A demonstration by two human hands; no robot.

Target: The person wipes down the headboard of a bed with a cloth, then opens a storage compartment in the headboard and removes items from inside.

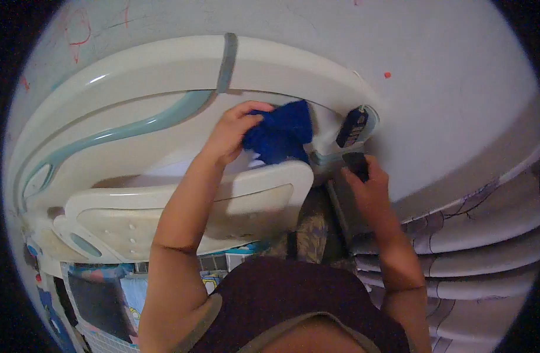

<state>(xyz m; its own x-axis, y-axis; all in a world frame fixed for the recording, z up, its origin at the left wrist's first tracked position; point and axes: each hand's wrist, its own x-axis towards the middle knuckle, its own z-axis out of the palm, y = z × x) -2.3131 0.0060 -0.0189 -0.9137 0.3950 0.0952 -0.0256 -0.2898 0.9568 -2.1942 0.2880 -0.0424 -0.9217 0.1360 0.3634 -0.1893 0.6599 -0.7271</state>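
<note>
From afar I see my left hand (233, 132) pinching the blue cloth (282, 130), which extends rightward before the cream headboard (146, 63) toward my right hand (371, 182), itself gripping a small dark object (356, 165).

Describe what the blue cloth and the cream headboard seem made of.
Blue cloth: soft textile, matte, perhaps microfibre, since it bunches in the left hand without shine.
Cream headboard: hard and glossy, maybe lacquered wood or moulded plastic, judging by bright highlights along its curved rim.

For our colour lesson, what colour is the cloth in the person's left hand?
The cloth is deep blue; the head view shows it best.
</note>
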